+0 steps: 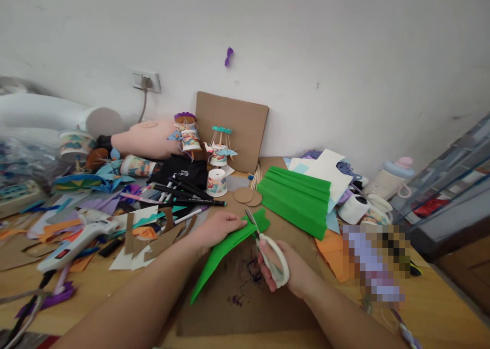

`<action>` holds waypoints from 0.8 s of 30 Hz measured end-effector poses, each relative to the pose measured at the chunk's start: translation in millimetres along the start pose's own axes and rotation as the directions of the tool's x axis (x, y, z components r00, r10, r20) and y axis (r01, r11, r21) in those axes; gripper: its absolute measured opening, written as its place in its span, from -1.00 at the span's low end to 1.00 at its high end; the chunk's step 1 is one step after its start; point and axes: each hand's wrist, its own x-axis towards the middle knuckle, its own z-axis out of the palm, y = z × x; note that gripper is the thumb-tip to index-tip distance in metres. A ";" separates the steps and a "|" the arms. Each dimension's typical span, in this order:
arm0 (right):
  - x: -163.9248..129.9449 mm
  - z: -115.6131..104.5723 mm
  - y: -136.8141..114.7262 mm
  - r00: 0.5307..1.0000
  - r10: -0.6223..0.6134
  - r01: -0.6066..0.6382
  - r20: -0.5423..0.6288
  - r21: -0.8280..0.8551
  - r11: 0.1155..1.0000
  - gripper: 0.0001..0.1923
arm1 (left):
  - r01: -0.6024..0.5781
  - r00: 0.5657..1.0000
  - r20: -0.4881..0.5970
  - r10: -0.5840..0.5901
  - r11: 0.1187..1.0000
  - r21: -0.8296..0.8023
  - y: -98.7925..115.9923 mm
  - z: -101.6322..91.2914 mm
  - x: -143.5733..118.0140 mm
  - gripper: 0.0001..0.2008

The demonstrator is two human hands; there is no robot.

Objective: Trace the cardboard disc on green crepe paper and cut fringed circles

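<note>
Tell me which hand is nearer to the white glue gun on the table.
Left. The left hand holds the green paper strip, closer to the glue gun. The right hand holds the scissors, farther right of it.

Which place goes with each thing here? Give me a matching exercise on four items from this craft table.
Things:
1. scissors
2. green paper strip
3. glue gun
4. cardboard sheet

Places:
A. leaning against the wall
B. lying on the table at the left
C. in the right hand
D. held by the left hand

Pairs: 1-C, 2-D, 3-B, 4-A
</note>
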 end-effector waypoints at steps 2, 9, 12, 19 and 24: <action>2.7 -2.8 -2.7 0.993 -0.051 0.061 -0.106 0.094 0.994 -0.35 | -0.020 0.999 -0.046 0.017 0.998 -0.057 -0.1 -0.7 3.3 -0.79; 11.8 -11.8 -9.1 0.898 -0.309 0.355 -0.314 0.098 0.930 -0.60 | -0.089 0.983 -0.177 0.045 0.964 -0.250 2.5 13.8 -0.3 -0.84; 12.9 1.0 -14.9 0.926 -0.246 0.283 -0.288 0.096 0.954 -0.63 | -0.080 0.986 -0.160 0.036 0.956 -0.281 4.1 24.4 -4.5 -0.83; 15.6 4.9 -41.0 0.863 -0.235 0.342 -0.447 0.175 0.923 -0.71 | -0.152 0.987 -0.084 0.139 0.972 -0.177 5.3 30.3 -8.9 -0.45; 21.8 -18.8 -33.6 0.799 -0.262 0.437 -0.541 0.223 0.871 -0.67 | -0.314 0.949 0.015 0.315 0.941 0.127 -3.3 33.5 -6.9 -0.17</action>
